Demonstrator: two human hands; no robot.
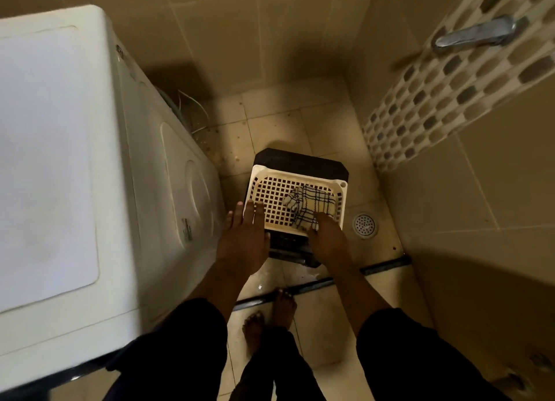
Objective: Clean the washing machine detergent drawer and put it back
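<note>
A white washing machine fills the left side; its detergent drawer is not visible. In the middle of the floor a cream perforated basket rests on a dark stool. A checked cloth lies in the basket's right half. My left hand hovers flat with fingers spread over the basket's near left corner. My right hand reaches down onto the cloth's near end; its fingertips touch the cloth, and whether they grip it is hidden.
A round floor drain sits right of the stool. A metal tap juts from the mosaic wall at upper right. A dark threshold strip crosses the floor by my bare feet. Cables lie behind the machine.
</note>
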